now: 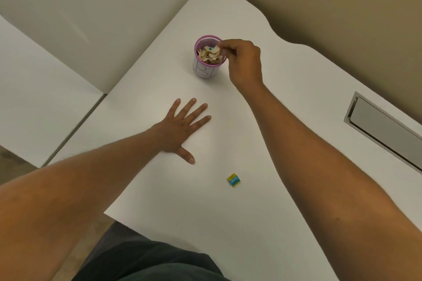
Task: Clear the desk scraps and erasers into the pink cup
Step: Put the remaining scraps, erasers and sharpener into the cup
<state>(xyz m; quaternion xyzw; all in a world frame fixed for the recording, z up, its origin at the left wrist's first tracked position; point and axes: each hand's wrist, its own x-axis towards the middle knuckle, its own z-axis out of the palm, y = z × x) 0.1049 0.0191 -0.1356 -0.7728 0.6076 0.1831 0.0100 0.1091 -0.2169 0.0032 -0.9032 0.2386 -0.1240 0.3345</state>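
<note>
Nearest me, I am seeing the eraser (234,180) lying on the worktop (285,102) just beside my flat, released left hand (180,130), while my right hand (243,59) is pinching a scrap (215,49) over the pink cup (209,57).

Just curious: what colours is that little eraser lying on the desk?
Yellow with a blue band, head view.

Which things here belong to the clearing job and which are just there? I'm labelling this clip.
Part of the job:
- pink cup, holding paper scraps
- yellow-and-blue eraser, alone on the desk
- right hand, fingertips at the cup's rim
- left hand, flat on the desk

Just there:
- metal cable hatch
- white partition panels
</note>
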